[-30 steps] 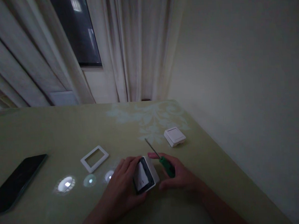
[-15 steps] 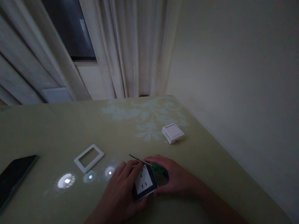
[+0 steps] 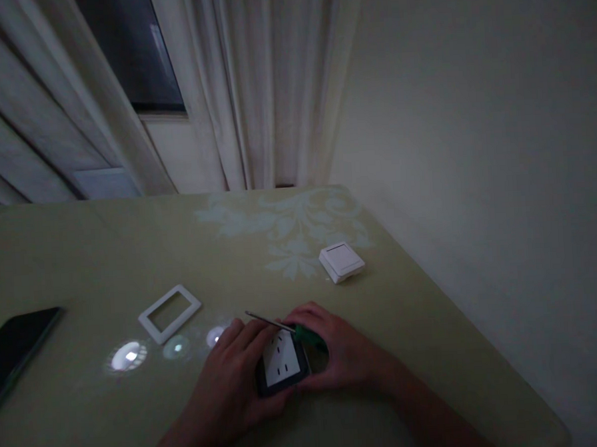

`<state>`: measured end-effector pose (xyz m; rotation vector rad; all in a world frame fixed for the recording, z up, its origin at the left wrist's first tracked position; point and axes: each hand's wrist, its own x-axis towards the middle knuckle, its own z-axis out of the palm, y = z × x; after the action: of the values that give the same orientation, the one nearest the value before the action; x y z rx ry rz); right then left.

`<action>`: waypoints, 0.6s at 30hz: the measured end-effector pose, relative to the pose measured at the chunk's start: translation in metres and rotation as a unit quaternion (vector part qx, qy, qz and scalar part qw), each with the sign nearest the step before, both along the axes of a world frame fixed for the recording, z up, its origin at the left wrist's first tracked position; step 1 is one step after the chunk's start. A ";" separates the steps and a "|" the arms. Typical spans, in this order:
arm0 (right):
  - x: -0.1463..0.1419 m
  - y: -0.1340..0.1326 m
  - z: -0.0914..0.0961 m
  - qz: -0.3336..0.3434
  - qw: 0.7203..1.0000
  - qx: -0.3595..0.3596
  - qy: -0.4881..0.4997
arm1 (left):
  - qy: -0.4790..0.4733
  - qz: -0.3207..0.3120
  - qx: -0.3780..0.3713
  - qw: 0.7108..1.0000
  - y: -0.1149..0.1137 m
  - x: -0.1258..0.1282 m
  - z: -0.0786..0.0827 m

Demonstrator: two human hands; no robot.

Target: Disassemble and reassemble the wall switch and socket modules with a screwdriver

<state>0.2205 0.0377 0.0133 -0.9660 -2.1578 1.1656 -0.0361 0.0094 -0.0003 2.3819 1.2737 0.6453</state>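
A white wall socket module with a dark rim lies face up on the green table, low in the middle of the view. My left hand is closed around its left side. My right hand grips a green-handled screwdriver and touches the socket's right edge. The thin metal shaft points left over the socket's top edge.
A white rectangular frame lies left of my hands. A white switch sits farther back on the right. A dark phone rests at the left edge. Curtains and a wall stand behind the table; its right edge is near.
The socket has turned from tilted on edge to lying face up. The screwdriver shaft swung from pointing away to pointing left across the socket. The view shifted slightly to the right.
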 end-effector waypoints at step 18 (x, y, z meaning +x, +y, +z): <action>0.003 0.001 0.001 -0.162 0.980 -0.078 0.079 | -0.436 0.225 -0.183 0.852 0.004 -0.002 -0.006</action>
<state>0.2234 0.0382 0.0147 -1.1981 -1.7258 1.2159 -0.0379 0.0132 -0.0062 1.1940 1.3255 1.2859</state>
